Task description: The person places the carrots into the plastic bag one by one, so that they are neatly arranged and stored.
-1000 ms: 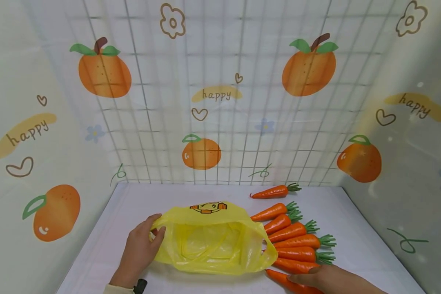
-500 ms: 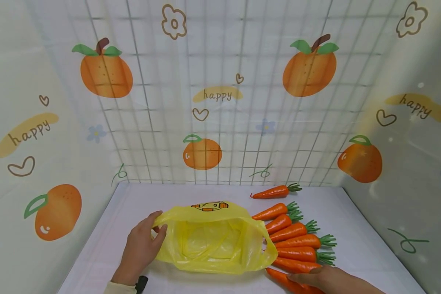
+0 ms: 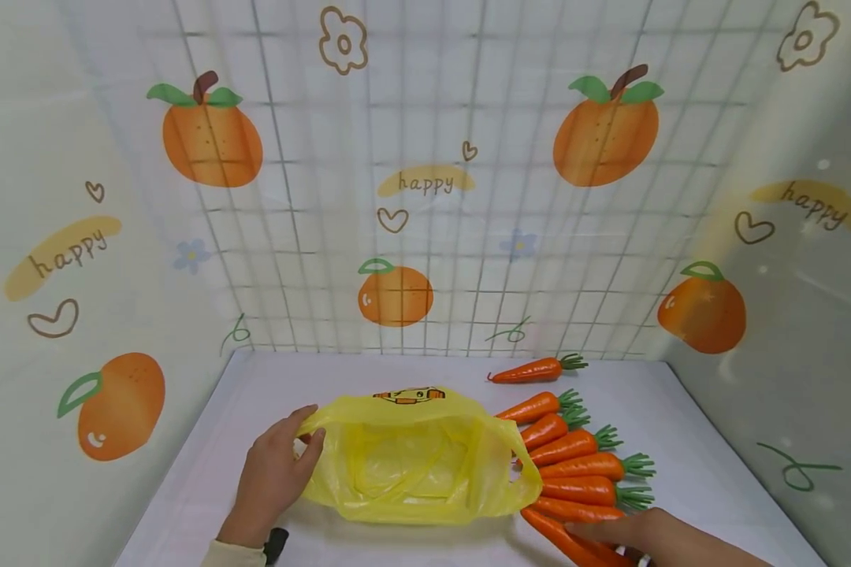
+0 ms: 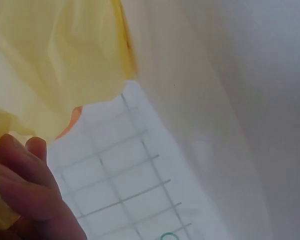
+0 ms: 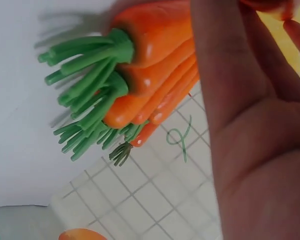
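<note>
A yellow plastic bag (image 3: pixel 411 465) lies in the middle of the table with its mouth spread toward me. My left hand (image 3: pixel 273 472) pinches the bag's left edge between thumb and fingers; in the left wrist view its curled fingers (image 4: pixel 27 185) press into the yellow film. At the lower right, my right hand (image 3: pixel 670 535) holds the nearest carrot (image 3: pixel 556 535), thumb along its side, its tip pointing at the bag. The carrot's far end is hidden by the hand. A row of several carrots (image 3: pixel 581 490) with green tops fans out right of the bag, some tips behind its handle.
One carrot (image 3: pixel 528 370) lies apart at the back of the white table (image 3: pixel 709 472). A printed cloth (image 3: pixel 425 236) with oranges hangs over a wire grid behind, and cloth walls stand at both sides.
The nearest carrot has risen slightly in my right hand, its tip shifting away from me and a shadow showing below it. My left hand keeps its hold on the bag.
</note>
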Demonstrator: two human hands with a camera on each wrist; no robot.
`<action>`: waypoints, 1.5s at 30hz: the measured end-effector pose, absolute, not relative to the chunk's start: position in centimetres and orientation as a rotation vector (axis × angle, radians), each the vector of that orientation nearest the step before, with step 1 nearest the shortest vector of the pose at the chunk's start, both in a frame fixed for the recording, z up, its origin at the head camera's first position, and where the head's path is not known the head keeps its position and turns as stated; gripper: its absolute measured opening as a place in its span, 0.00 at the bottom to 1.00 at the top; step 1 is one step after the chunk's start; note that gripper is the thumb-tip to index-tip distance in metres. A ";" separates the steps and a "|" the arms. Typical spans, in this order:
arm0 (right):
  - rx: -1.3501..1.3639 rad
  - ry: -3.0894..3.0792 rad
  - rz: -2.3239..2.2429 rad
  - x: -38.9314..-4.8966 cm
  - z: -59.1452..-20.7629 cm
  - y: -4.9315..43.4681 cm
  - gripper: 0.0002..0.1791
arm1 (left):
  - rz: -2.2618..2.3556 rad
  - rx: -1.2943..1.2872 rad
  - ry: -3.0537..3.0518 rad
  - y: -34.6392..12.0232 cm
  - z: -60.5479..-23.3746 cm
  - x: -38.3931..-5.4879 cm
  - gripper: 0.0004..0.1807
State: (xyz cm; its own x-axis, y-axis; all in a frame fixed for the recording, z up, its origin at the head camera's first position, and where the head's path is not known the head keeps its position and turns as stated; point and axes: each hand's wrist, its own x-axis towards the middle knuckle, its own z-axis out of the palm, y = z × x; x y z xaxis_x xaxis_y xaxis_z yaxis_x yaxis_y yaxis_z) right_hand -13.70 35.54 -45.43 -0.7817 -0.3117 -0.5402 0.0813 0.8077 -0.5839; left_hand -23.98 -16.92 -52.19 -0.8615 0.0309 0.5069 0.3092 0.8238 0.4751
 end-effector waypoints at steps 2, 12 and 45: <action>-0.471 2.317 -0.865 -13.3 -44.9 36.3 0.29 | -0.761 -0.257 -2.505 -17.0 -52.1 -24.0 0.25; -0.535 2.194 -1.049 -13.0 -42.3 35.3 0.29 | -0.757 -0.238 -2.509 -16.9 -51.2 -24.5 0.25; -1.300 2.241 -0.656 -22.7 -34.4 22.7 0.41 | -0.778 -0.231 -2.488 -16.4 -51.6 -24.1 0.23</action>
State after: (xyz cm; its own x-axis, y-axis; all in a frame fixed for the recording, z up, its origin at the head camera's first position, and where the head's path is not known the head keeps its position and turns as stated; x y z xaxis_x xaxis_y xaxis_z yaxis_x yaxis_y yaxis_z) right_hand -22.72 22.72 -34.36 -0.4445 -0.8826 -0.1532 -0.6607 0.4385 -0.6093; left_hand -24.11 -16.37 -51.59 -0.8508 0.0077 0.5254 0.3057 0.8205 0.4831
